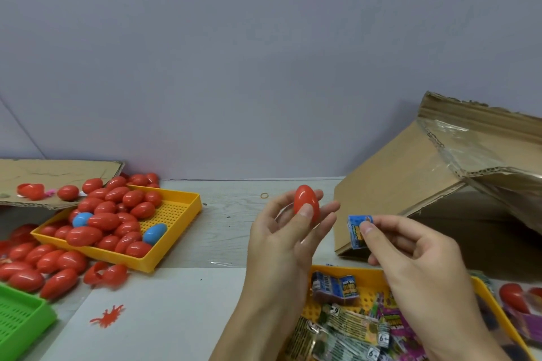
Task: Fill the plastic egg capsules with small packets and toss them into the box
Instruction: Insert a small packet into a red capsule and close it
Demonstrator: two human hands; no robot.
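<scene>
1. Nearest the camera, a yellow tray (481,293) at the lower right holds a heap of small packets (352,328), under the right wrist.
2. Above that tray, the right hand (410,255) pinches a small blue packet (358,230) between thumb and forefinger; the packet stands roughly upright, its long axis vertical.
3. Just left of it, the left hand (281,240) holds a red egg (306,204) with the thumb on its front and the fingers behind. The egg stands on end, narrow tip up, leaning slightly left.
4. Egg and packet are close but apart, the packet a little lower and to the right.
5. Behind the right hand lies a tilted cardboard box (410,173), its opening facing the hands.
6. At the left, another yellow tray (176,243) is piled with red eggs and two blue eggs (155,233); more red ones are spilled on the table (228,231) around it.
7. A green tray (20,319) sits at the lower left corner.
</scene>
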